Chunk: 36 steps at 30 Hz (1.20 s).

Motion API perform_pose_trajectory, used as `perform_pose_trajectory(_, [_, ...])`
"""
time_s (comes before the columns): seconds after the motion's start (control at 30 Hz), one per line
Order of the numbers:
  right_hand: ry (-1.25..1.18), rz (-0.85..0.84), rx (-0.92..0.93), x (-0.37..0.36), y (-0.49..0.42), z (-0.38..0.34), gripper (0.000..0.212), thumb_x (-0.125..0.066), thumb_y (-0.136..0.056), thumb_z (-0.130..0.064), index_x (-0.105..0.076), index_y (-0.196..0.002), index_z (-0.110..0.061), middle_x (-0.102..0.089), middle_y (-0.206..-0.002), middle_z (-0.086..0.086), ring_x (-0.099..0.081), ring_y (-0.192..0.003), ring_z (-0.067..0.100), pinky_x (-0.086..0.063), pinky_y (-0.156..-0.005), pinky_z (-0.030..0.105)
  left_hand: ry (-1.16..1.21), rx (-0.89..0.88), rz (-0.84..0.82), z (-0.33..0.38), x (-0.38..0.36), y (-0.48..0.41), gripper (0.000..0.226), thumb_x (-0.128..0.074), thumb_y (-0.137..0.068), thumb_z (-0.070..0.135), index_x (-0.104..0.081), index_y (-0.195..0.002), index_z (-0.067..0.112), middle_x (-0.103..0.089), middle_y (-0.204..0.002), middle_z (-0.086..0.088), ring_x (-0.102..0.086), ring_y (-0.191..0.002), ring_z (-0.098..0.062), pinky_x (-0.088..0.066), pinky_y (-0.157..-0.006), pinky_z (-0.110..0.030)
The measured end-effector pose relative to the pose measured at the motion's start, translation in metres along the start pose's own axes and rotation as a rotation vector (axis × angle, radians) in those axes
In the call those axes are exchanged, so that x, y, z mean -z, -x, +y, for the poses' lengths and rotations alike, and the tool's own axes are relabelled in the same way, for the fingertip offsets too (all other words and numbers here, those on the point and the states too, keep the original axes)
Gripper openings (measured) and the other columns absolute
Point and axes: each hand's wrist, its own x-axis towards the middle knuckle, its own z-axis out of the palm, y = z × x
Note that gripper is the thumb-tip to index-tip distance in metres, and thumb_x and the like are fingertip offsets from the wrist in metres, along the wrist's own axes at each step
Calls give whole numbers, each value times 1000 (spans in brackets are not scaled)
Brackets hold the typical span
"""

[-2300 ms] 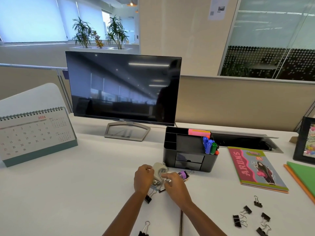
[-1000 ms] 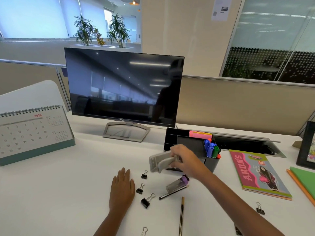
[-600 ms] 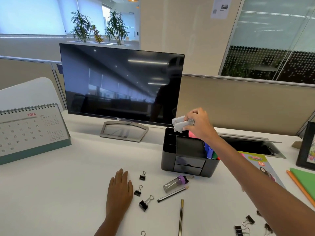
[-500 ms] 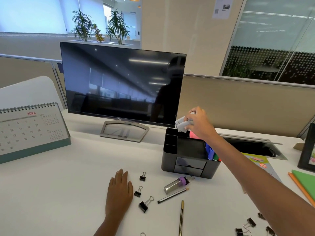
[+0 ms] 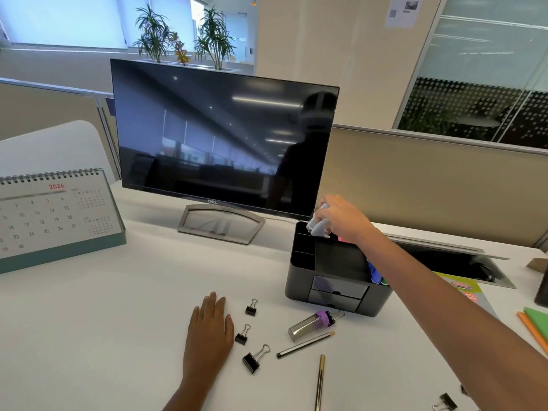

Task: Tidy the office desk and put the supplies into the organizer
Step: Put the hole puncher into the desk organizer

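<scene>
While over organizer, stapler in right-hand grip.

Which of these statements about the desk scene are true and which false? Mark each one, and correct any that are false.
1. The right hand holds a pale grey stapler over the back of the black organizer. True.
2. The left hand grips a binder clip. False: it lies flat on the desk, holding nothing.
3. Three binder clips lie just right of the left hand. True.
4. The monitor shows a bright document. False: its screen is dark, showing only reflections.
5. The gold pen stands in the organizer. False: it lies on the desk.
</scene>
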Motion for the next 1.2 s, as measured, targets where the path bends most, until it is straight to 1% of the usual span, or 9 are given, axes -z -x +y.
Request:
perform_pose_trajectory(0.23, [113,-201,28,-6,-16,-1,29,-55,-87,-6,-59,-113,-17,-41,-125,10,-40,-115,27,-40,-90,35,22,9,-10,-1,-2,1,52,-22,-89,24,-68,-95,0,-68,-103,-20,-67,-92,-34,-42,-87,-37])
perform_pose_trajectory(0.3, [134,-212,29,-10,-17,-2,29,-54,-87,-6,-58,-113,-17,-41,-125,11,-41,-114,28,-41,-90,36,27,3,1,-2,-5,1,58,-16,-93,25,-67,-96,0,-67,-104,-21,-67,-93,-34,-33,-88,-38])
perform_pose_trajectory(0.47, [231,-227,59,-11,-18,-2,34,-50,-90,-9,-54,-120,-23,-38,-127,12,-40,-117,29,-41,-95,37,10,-29,26,-3,-4,2,77,2,-96,35,-68,-96,1,-67,-104,-19,-67,-93,-33,-33,-88,-37])
perform_pose_trajectory(0.63, [277,-233,56,-10,-19,-7,32,-46,-93,-14,-54,-122,-24,-36,-129,12,-38,-119,29,-40,-94,36,-1,-4,18,-1,-5,0,50,-25,-86,24,-68,-95,2,-68,-104,-18,-67,-93,-32,-45,-84,-36])
perform_pose_trajectory(0.7, [268,-235,44,-14,-18,-11,29,-45,-94,-17,-55,-121,-23,-36,-128,13,-39,-119,29,-39,-94,36,1,-10,14,-2,-6,0,53,-21,-89,25,-68,-96,2,-68,-104,-17,-67,-94,-31,-49,-82,-38])
perform_pose_trajectory(0.8, [255,-212,29,-20,-15,-14,30,-44,-95,-14,-55,-121,-22,-37,-129,15,-40,-119,31,-40,-93,35,-2,-7,64,-4,-9,-1,51,-24,-87,24,-68,-96,-1,-67,-104,-20,-66,-94,-34,-35,-89,-38])
perform_pose_trajectory(0.93, [126,-208,-14,-23,-9,-14,33,-42,-95,-12,-52,-125,-20,-40,-128,14,-42,-119,30,-41,-95,36,-1,-27,83,-4,-9,-1,64,-10,-95,28,-67,-97,0,-67,-105,-20,-66,-95,-34,-30,-90,-39])
perform_pose_trajectory(1.0, [-25,-221,-58,-27,-4,-14,34,-39,-95,-13,-48,-128,-18,-39,-134,12,-40,-122,30,-37,-99,37,1,-30,92,-4,-8,-1,51,-22,-89,24,-67,-97,0,-67,-105,-20,-66,-94,-33,-30,-90,-39])
perform_pose_trajectory(1.2, [-287,-163,-126,-29,7,-22,75,-31,-79,19,-28,-141,-23,-22,-151,8,-30,-135,27,-35,-103,36,-9,-42,92,-5,-11,-2,47,-32,-78,24,-68,-96,1,-67,-104,-19,-67,-94,-32,-31,-90,-38])
